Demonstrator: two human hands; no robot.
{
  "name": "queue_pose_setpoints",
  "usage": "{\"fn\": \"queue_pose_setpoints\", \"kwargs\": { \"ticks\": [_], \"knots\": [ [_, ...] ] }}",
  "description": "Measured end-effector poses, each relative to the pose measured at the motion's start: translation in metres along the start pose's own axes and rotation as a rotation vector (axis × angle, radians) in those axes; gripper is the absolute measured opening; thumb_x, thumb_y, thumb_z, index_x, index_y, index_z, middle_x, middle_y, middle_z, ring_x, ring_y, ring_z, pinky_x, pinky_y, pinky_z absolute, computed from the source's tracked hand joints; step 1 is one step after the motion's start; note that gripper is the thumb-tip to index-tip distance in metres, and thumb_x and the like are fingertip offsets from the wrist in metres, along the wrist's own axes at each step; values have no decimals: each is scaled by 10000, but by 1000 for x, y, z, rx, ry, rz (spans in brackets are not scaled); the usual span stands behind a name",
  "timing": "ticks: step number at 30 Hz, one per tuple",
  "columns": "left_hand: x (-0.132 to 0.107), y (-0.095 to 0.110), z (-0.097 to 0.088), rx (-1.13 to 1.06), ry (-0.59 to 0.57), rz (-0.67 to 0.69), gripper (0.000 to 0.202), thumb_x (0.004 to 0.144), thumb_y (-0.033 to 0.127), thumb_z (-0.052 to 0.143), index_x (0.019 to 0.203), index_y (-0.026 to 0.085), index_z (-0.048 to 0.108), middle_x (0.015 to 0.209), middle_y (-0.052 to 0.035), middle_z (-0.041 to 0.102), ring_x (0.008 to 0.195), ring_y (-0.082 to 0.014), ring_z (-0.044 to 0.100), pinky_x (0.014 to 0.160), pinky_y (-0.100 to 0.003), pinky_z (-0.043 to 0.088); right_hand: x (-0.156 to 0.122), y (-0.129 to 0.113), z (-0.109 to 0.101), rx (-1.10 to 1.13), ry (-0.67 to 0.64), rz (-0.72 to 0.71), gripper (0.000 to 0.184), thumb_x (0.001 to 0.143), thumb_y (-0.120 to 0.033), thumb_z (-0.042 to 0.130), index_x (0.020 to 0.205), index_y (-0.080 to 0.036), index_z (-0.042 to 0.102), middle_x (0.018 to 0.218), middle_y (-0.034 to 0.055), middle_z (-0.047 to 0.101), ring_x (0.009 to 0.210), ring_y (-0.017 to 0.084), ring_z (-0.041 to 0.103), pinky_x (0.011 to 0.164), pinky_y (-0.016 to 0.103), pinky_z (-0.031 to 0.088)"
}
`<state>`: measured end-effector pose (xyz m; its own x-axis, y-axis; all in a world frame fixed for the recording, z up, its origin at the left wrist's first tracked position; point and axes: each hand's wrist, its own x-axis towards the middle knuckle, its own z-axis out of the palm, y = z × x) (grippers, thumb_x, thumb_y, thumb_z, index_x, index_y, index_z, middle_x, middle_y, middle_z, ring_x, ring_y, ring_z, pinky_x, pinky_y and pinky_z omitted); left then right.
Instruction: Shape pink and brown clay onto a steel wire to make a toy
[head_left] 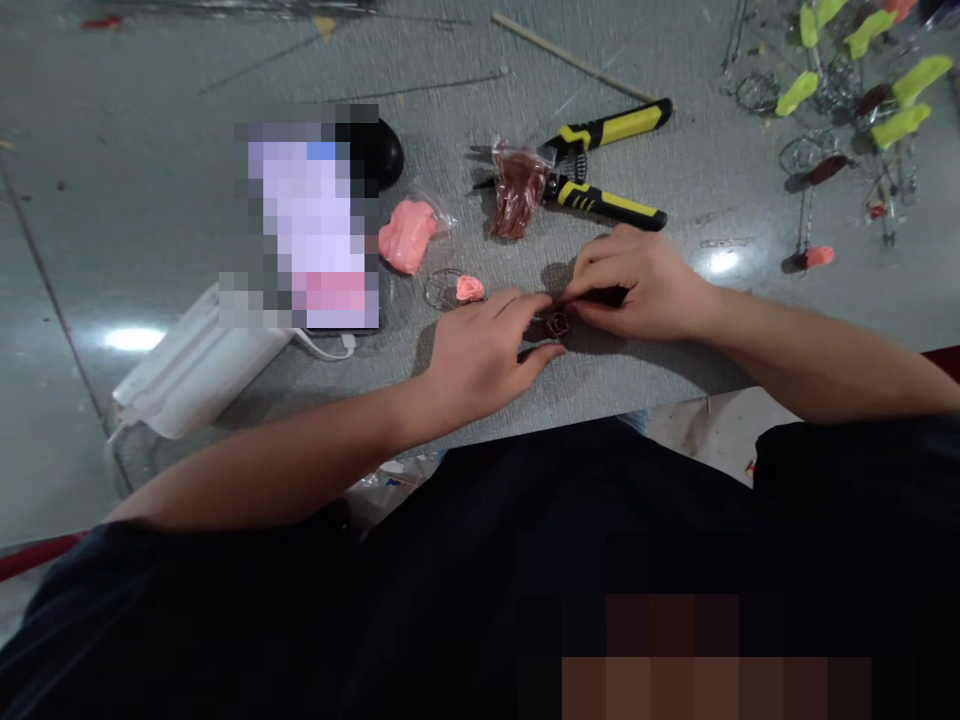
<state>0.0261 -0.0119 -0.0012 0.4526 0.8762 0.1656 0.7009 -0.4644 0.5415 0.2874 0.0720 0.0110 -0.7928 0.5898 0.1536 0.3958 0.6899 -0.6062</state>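
A small dark brown rose (558, 325), apparently of modelling clay, sits between the fingertips of both hands, just above the table. My left hand (480, 350) has its thumb below and its fingers above the rose, closed around it. From the right, my right hand (645, 285) pinches with thumb and forefinger at the rose's upper edge; whatever is between those tips is too small to make out. A pink rose on a wire loop (469, 289) lies just beyond my left hand. Behind it are a bag of pink clay (409, 236) and a bag of brown clay (518, 190).
Yellow-and-black pliers (611, 205) lie open beneath the brown bag. A thin wooden stick (570, 58) rests farther back. Leftward are a blurred-out phone (315, 220) with a cable and a white box-like device (202, 365). Several wire pieces with lime-green parts (900, 125) spread at the right.
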Motion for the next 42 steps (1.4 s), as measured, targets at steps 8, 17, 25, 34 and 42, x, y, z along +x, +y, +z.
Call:
{"fn": "queue_pose_setpoints", "kwargs": {
  "ticks": [8, 17, 25, 34, 42],
  "knots": [
    [2, 4, -1, 18, -36, -26, 362, 1037, 462, 812, 1299, 215, 775, 1011, -70, 818, 925, -246, 781, 768, -354, 553, 1, 3, 1, 18, 12, -31, 208, 1093, -400, 681, 1003, -295, 837, 917, 2, 817, 823, 186, 745, 820, 399, 517],
    [3, 5, -2, 28, -40, 11, 260, 1072, 376, 769, 1272, 212, 791, 1022, -58, 832, 894, -226, 782, 740, -337, 532, 0, 7, -2, 28, -30, -87, 189, 1098, -390, 680, 1049, -296, 837, 932, -18, 818, 798, 155, 715, 870, 383, 500],
    [3, 5, -4, -2, -60, -5, 253, 1074, 383, 757, 1266, 223, 789, 1002, -56, 828, 897, -228, 789, 731, -346, 536, 0, 5, -7, 33, -64, -100, 140, 1074, -375, 676, 1030, -293, 780, 923, -14, 810, 820, 187, 744, 847, 406, 509],
    [3, 4, -1, 23, -32, 25, 245, 1067, 374, 757, 1238, 201, 784, 988, -58, 827, 889, -231, 792, 721, -338, 526, 0, 1, -1, -39, -67, -172, 59, 1030, -291, 652, 995, -284, 698, 914, 4, 776, 781, 199, 691, 813, 414, 506],
    [-6, 9, -13, -205, 23, 60, 283, 979, 180, 603, 1256, 179, 662, 1003, -68, 791, 818, -198, 739, 746, -349, 580, -2, -3, -5, -86, 19, -174, 137, 1066, -326, 620, 939, -289, 652, 814, 0, 724, 702, 186, 657, 716, 407, 497]
  ]
}}
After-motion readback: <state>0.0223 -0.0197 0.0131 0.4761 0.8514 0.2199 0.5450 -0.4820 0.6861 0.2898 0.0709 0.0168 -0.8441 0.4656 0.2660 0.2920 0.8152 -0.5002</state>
